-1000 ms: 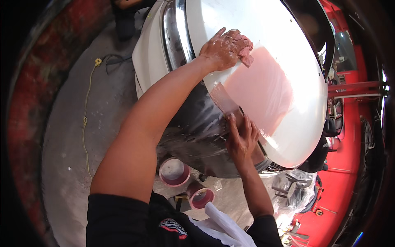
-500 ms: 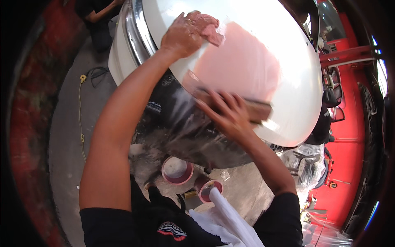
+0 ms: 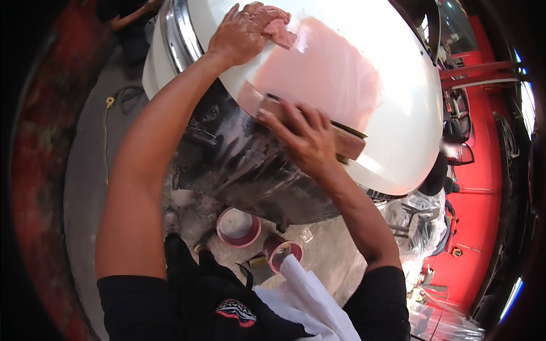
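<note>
My left hand [image 3: 238, 35] grips a crumpled pink cloth [image 3: 278, 31] against the upper left of a white vehicle panel [image 3: 412, 108]. A pale pink patch [image 3: 324, 65] covers the panel's middle. My right hand [image 3: 301, 136] holds a long brown sanding block [image 3: 351, 145] on the lower edge of that patch, fingers over its top. Below this edge is a dark, smudged lower body section [image 3: 233, 176]. Chrome trim [image 3: 179, 40] curves along the panel's left side.
Another person [image 3: 125, 31] works at top left. Two pink buckets [image 3: 253, 230] stand on the floor below the vehicle. A yellow cord [image 3: 106, 142] lies at left. Plastic-covered parts [image 3: 415, 227] and a red surface [image 3: 472, 210] are at right.
My right hand has moved up and left, and the block now lies at a flatter angle. My left hand keeps the cloth on the panel. The whole scene has shifted within the picture.
</note>
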Demonstrator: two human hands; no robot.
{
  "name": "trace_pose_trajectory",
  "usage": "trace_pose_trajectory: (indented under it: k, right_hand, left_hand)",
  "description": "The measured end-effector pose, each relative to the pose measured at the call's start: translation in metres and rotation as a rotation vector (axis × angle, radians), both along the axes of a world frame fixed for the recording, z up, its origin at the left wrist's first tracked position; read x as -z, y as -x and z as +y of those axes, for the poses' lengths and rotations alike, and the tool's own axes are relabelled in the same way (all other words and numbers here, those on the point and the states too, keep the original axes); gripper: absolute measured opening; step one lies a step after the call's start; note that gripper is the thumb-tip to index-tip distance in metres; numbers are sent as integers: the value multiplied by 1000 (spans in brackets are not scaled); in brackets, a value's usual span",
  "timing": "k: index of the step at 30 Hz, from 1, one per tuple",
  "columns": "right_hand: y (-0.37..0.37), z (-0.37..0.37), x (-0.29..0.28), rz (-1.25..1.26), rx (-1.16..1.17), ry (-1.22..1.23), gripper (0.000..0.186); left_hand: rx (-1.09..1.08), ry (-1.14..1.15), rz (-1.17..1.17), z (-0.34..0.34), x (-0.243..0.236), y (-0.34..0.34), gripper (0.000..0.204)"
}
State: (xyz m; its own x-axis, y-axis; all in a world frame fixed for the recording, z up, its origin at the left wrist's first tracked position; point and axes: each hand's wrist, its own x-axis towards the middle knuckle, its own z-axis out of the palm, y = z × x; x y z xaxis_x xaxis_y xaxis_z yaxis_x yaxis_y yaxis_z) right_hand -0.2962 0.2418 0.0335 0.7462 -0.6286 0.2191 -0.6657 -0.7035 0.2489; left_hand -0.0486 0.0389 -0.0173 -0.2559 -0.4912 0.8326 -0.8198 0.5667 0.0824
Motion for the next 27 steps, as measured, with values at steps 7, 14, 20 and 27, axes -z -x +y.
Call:
trace_pose_trajectory:
  k: [7, 14, 20, 27]
  right_hand:
    - [91, 39, -11, 28, 68, 26, 71]
    - [16, 3, -1, -64, 101, 31, 79]
    - [66, 30, 5, -64, 138, 73, 72]
    - [-5, 8, 7, -151, 155, 17, 72]
  left_hand:
    - [-70, -137, 104, 1, 5, 15, 47]
    - [-31, -166, 89, 7, -6, 7, 46]
    - [-137, -163, 10, 7, -4, 16, 49]
    - [-44, -143, 72, -3, 3, 7, 47]
